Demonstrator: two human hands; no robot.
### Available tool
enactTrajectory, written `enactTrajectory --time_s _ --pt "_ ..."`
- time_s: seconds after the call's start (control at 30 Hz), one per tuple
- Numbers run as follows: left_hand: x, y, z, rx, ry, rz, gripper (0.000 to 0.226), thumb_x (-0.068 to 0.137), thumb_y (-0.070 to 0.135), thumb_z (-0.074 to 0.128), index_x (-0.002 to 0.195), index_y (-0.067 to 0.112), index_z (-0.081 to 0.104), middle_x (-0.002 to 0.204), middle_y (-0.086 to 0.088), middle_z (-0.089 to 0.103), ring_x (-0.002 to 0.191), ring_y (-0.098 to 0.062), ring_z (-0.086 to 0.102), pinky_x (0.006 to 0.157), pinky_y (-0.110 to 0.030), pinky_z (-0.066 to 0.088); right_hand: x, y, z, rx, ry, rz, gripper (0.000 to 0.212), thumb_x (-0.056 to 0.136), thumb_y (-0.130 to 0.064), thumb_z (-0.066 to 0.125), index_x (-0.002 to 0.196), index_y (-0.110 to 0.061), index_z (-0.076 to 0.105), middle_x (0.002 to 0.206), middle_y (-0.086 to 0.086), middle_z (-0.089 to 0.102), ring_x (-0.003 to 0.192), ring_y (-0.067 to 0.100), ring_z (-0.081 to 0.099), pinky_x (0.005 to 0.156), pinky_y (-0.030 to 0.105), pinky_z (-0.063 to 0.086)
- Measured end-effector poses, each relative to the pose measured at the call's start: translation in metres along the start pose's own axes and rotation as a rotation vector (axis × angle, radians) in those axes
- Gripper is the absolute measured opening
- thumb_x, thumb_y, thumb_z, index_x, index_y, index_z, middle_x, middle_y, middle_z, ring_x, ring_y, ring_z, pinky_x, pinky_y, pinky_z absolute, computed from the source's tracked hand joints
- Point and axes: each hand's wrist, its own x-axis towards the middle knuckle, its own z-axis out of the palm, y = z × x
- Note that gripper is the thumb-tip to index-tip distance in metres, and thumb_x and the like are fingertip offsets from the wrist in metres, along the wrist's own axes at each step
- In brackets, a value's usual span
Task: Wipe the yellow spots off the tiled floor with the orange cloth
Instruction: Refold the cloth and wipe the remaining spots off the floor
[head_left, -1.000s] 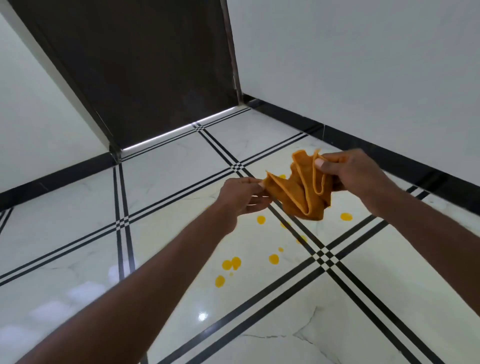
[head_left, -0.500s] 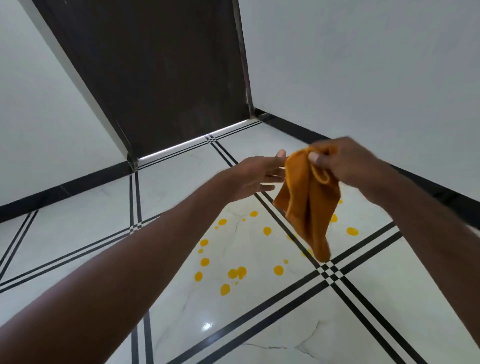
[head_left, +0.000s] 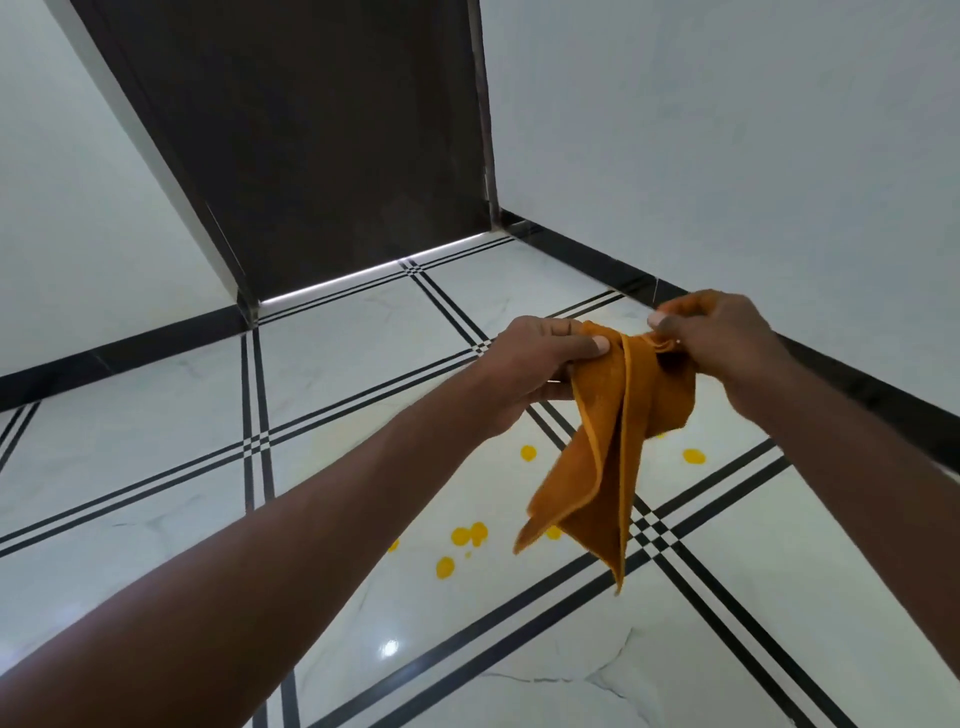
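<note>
Both hands are holding the cloth up in the air, well above the floor, and the step in hand looks like shaking it out or refolding it into a pad before any wiping begins. To do this well, the person should be gathering the loose hanging corners into a flat, thick fold that fits the palm, so that one clean face is meeting the spots and the rest is staying in reserve; a dangling tail would likely be dragging yellow across clean tile. The spots are lying scattered on the white tile right below the cloth, near the crossing of black lines, with some probably hidden behind the fabric, so the pad should be going down there and sweeping inward rather than spreading outward. The left hand is reaching forward with the arm nearly straight, thumb and fingers pinching the cloth's upper left edge, knuckles turned up. The right hand is coming in from the right, wrist bent, fingers curled and pinching a bunched top corner just beside the left. Between them the cloth is hanging in long folds, its lowest point tapering toward the floor without touching it.
</note>
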Motion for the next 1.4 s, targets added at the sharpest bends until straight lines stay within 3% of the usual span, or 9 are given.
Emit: enactTrajectory --time_s 0.17,0.27,0.4,0.57,0.73,0.97,1.17,1.3,1.4 --pt "0.003 -0.012 -0.005 -0.071 0.046 -0.055 0.040 0.095 0.024 0.065 0.131 0.007 0.062 0.123 -0.012 0.067 0.114 -0.029 0.066 0.093 -0.041 0.059 -0.023 0.019 0.028 -0.115 0.022 0.042 0.047 0.096 -0.049 0.064 0.126 -0.013 0.058 0.122 0.013 0.065 0.110 0.029 0.062 0.095 0.048 0.056" --pt "0.009 -0.014 -0.008 -0.114 0.070 -0.063 0.042 0.095 0.023 0.065 0.133 0.006 0.059 0.125 -0.013 0.067 0.115 -0.031 0.065 0.097 -0.044 0.056 -0.035 0.025 0.037 0.026 -0.068 0.191 0.044 0.101 -0.050 0.055 0.123 -0.012 0.057 0.113 0.012 0.066 0.097 0.027 0.067 0.066 0.033 0.058" --pt "0.013 -0.012 -0.007 -0.174 0.101 -0.091 0.044 0.095 0.021 0.065 0.135 0.005 0.057 0.127 -0.015 0.065 0.115 -0.032 0.065 0.094 -0.043 0.058 -0.036 0.023 0.035 0.295 -0.114 0.304 0.025 0.107 -0.025 0.050 0.118 -0.008 0.065 0.104 0.013 0.074 0.082 0.028 0.076 0.040 0.020 0.050" --pt "0.011 -0.002 -0.016 -0.120 0.198 -0.093 0.041 0.097 0.021 0.063 0.134 0.007 0.057 0.125 -0.015 0.065 0.110 -0.032 0.067 0.093 -0.044 0.058 -0.037 0.015 0.046 0.322 -0.250 0.154 0.041 0.097 -0.010 0.064 0.136 -0.016 0.054 0.121 0.014 0.072 0.102 0.026 0.074 0.071 0.028 0.058" --pt "-0.005 0.000 -0.037 -0.098 0.223 -0.123 0.036 0.099 0.021 0.059 0.131 0.005 0.054 0.121 -0.016 0.065 0.106 -0.029 0.068 0.091 -0.043 0.059 -0.035 0.015 0.067 0.267 -0.131 0.016 0.060 0.080 -0.023 0.087 0.128 -0.023 0.052 0.121 0.010 0.070 0.103 0.028 0.073 0.098 0.044 0.056" --pt "-0.036 -0.003 -0.059 -0.127 0.212 -0.151 0.043 0.098 0.024 0.061 0.135 0.007 0.049 0.124 -0.014 0.064 0.109 -0.030 0.067 0.094 -0.045 0.058 -0.043 0.009 0.094 0.178 0.070 -0.062 0.037 0.086 -0.026 0.082 0.112 -0.022 0.055 0.109 0.006 0.069 0.094 0.024 0.073 0.076 0.030 0.057" --pt "-0.044 -0.013 -0.076 -0.080 0.134 -0.127 0.044 0.094 0.027 0.067 0.131 0.007 0.055 0.121 -0.013 0.068 0.107 -0.027 0.070 0.087 -0.038 0.061 -0.045 0.008 0.110 0.169 -0.125 0.049 0.010 0.091 -0.021 0.075 0.082 -0.019 0.070 0.091 0.009 0.078 0.084 0.022 0.077 0.087 0.038 0.062" --pt "-0.044 -0.013 -0.083 -0.017 0.068 -0.131 0.040 0.092 0.019 0.070 0.127 0.008 0.057 0.117 -0.008 0.070 0.104 -0.022 0.071 0.082 -0.031 0.061 -0.046 0.013 0.105 0.191 -0.238 0.107 0.007 0.096 -0.017 0.068 0.094 -0.012 0.072 0.096 0.012 0.077 0.084 0.021 0.075 0.072 0.029 0.059" --pt "-0.043 -0.016 -0.082 -0.019 0.053 -0.135 0.044 0.092 0.016 0.069 0.133 0.009 0.053 0.122 -0.009 0.067 0.109 -0.024 0.068 0.089 -0.034 0.060 -0.045 0.014 0.103 0.244 -0.381 0.122 0.021 0.102 -0.018 0.060 0.115 -0.007 0.071 0.107 0.014 0.076 0.099 0.027 0.074 0.085 0.038 0.061"
